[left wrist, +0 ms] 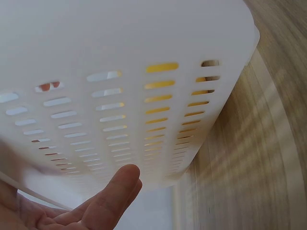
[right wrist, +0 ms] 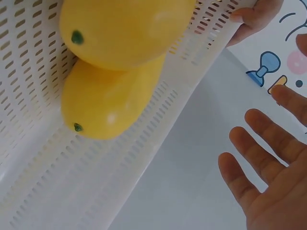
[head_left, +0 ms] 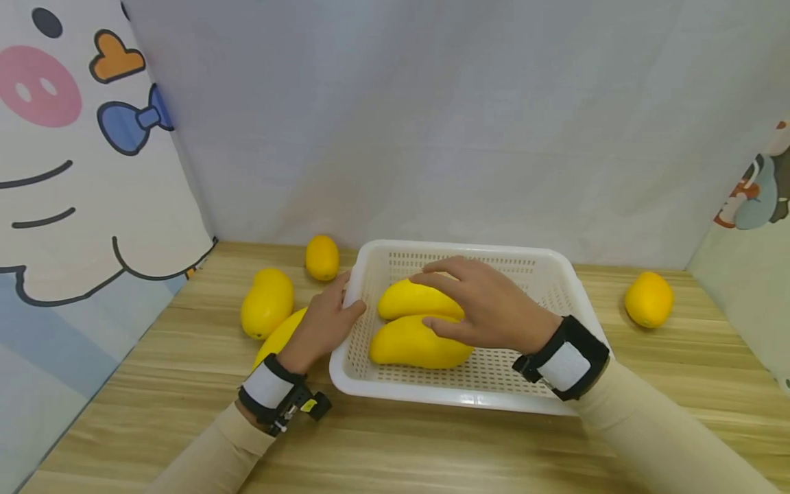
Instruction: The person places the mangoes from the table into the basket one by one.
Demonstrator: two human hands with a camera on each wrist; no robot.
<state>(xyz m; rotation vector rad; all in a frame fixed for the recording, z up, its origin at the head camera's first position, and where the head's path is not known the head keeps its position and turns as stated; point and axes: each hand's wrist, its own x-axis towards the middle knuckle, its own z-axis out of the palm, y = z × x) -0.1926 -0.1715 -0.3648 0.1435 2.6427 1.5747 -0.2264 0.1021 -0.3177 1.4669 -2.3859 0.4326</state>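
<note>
Two yellow mangoes lie side by side in a white plastic basket (head_left: pixel 518 405): the back mango (head_left: pixel 410 300) and the front mango (head_left: pixel 420 343). My right hand (head_left: pixel 494 302) hovers over them, fingers spread and holding nothing. In the right wrist view both mangoes show green stem spots, and the right hand (right wrist: pixel 273 163) appears apart from them. At the basket's left rim, my left hand (head_left: pixel 324 322) grips the edge, thumb over the rim and fingers outside. The left wrist view shows its fingers (left wrist: pixel 117 191) along the slotted outer wall.
Left of the basket lie a yellow mango (head_left: pixel 267 303) and another yellow mango (head_left: pixel 278 339) partly covered by the left hand. A small yellow fruit (head_left: pixel 322 258) sits behind them. Another yellow fruit (head_left: pixel 648 300) rests to the right. Pale cloth (head_left: pixel 463 137) hangs behind the wooden table (head_left: pixel 432 446).
</note>
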